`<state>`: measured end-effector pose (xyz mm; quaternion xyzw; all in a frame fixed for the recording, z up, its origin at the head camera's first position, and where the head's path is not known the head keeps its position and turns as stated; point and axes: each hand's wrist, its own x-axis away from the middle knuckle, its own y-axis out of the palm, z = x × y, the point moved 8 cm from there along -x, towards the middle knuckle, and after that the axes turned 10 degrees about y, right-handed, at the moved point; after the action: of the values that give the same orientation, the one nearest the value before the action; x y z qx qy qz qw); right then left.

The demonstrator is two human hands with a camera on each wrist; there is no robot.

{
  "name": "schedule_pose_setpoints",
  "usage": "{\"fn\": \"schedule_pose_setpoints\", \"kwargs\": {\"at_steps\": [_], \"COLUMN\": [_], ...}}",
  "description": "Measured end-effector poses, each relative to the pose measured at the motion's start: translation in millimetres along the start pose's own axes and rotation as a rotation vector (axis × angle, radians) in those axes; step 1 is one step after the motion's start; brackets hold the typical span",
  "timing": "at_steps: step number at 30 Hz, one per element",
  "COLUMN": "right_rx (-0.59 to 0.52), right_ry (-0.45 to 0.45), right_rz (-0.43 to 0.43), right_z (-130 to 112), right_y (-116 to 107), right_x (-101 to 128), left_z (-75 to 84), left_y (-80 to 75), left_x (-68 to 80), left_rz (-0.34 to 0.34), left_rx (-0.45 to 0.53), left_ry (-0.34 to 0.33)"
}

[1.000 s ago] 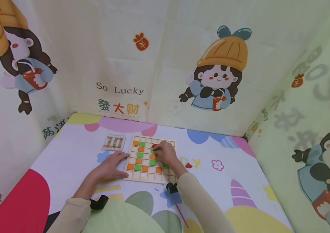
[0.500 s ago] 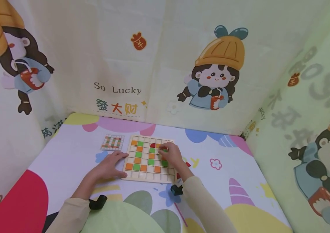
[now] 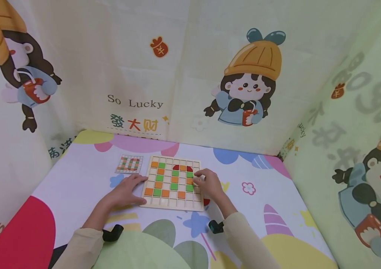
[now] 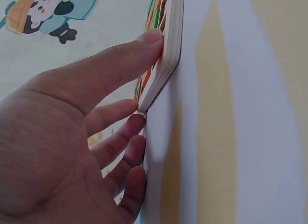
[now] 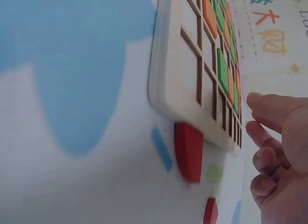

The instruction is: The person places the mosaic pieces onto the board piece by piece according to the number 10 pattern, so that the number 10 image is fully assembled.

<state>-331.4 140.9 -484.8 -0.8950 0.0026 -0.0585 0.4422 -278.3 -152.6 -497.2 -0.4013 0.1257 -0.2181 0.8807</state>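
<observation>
The right hand (image 3: 209, 183) had drawn back across the square wooden grid board (image 3: 172, 182). A second earlier it had been bent over the middle of the grid, covering several cells; half a second earlier it was partway to the right; now it lay at the board's right edge, its fingertips just over the last column. In the right wrist view its fingers (image 5: 262, 137) were loosely curled beside that edge, and I could not see any piece between them, so I would not say it was pinching anything.

With the hand out of the way, more of the pattern showed: flat orange and green square tiles (image 3: 175, 179) sitting in the cells, with the near rows bare. To my eye a tile had just been set and the hand was coming off for another, though that is only a judgement.

The left hand (image 3: 125, 192) had not shifted. It lay flat on the counter (image 3: 82, 179) with fingers straight, the thumb (image 4: 144, 46) pressed against the board's left edge, steadying it.

The board itself sat in the same spot on the patterned cloth, just right of the small printed pattern card (image 3: 129, 164). A flat red piece (image 5: 188, 151) poked out from under the board's near right corner.
</observation>
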Motion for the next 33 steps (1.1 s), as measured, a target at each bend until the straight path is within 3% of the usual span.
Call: {"fn": "schedule_pose_setpoints", "kwargs": {"at_steps": [8,12,28,33], "right_rx": [0.035,0.045,0.085,0.097], "right_ry": [-0.058,-0.047,0.035,0.023], "right_rz": [0.062,0.085,0.064,0.061], "right_z": [18.3,30.4,63.7,65.5], "right_y": [-20.8,-28.8,-39.7,-38.7], "right_x": [10.2,13.2,24.0,23.9], "left_z": [-0.8,-1.3,-2.5,-2.4], "left_y": [0.7,0.4,0.1,0.7], "left_x": [0.4,0.1,-0.8,-0.5], "left_rz": [-0.009,-0.011,-0.002,-0.005], "left_rx": [0.014,0.021,0.01,0.026], "left_ry": [-0.014,-0.023,-0.002,-0.014]}}
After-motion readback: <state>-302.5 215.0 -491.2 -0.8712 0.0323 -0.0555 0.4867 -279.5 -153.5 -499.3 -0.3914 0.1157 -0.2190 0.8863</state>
